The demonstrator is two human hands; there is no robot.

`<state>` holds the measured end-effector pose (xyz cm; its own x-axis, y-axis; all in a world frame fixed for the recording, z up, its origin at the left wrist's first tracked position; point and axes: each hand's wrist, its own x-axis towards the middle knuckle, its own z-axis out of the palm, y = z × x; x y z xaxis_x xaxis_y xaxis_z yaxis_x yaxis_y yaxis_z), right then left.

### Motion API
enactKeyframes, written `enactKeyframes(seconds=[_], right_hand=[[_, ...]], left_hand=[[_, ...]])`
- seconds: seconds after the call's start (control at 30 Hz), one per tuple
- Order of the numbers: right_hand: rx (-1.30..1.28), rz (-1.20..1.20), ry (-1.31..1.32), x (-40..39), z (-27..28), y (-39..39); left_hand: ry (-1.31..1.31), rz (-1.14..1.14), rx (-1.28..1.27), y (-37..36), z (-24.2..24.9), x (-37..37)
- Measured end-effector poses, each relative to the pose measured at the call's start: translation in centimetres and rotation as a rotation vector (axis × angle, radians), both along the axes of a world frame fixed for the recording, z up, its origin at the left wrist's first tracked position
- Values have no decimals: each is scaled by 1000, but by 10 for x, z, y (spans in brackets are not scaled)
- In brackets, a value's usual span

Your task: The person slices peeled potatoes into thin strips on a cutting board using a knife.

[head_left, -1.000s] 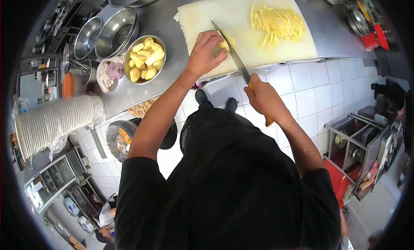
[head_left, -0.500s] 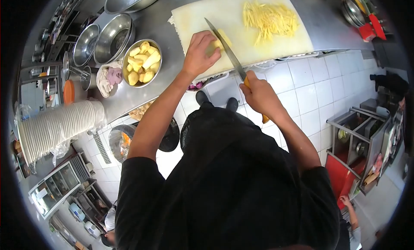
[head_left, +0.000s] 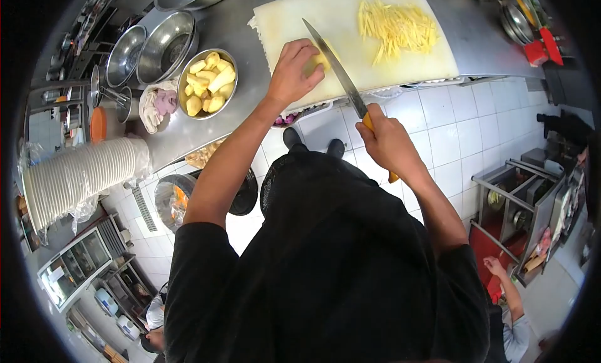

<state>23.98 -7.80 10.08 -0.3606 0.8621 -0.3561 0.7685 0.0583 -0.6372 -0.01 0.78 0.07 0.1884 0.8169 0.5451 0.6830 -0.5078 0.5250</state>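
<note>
My left hand (head_left: 292, 75) presses a piece of peeled yellow root vegetable (head_left: 320, 59) against the white cutting board (head_left: 285, 22), its fingers curled over it. My right hand (head_left: 393, 144) grips a knife (head_left: 338, 69) by its yellow handle. The long blade lies alongside the piece, to the right of my left fingers, tip pointing away from me. A loose pile of thin yellow strips (head_left: 400, 31) sits on the right part of the board. Left of the board stands a metal bowl (head_left: 182, 95) of peeled yellow chunks (head_left: 210, 81).
Two metal bowls (head_left: 164, 47) and a crumpled cloth (head_left: 159, 105) occupy the counter's left part. A plastic-wrapped stack of plates (head_left: 84, 178) is farther left. Below stands a lined bin (head_left: 172, 203). A co-worker's arm (head_left: 506, 281) shows at lower right, by a metal rack (head_left: 519, 188).
The knife and my right hand have shifted slightly right and toward me. My left hand stays on the piece. The co-worker's arm at lower right has moved.
</note>
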Motion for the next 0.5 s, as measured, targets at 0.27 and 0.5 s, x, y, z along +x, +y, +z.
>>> enactKeyframes(seconds=[0.27, 0.5], right_hand=[[16, 17, 16, 0, -2, 4], [113, 55, 86, -9, -18, 20]], left_hand=[[-26, 0, -21, -2, 4, 1], [-29, 1, -11, -1, 2, 2]])
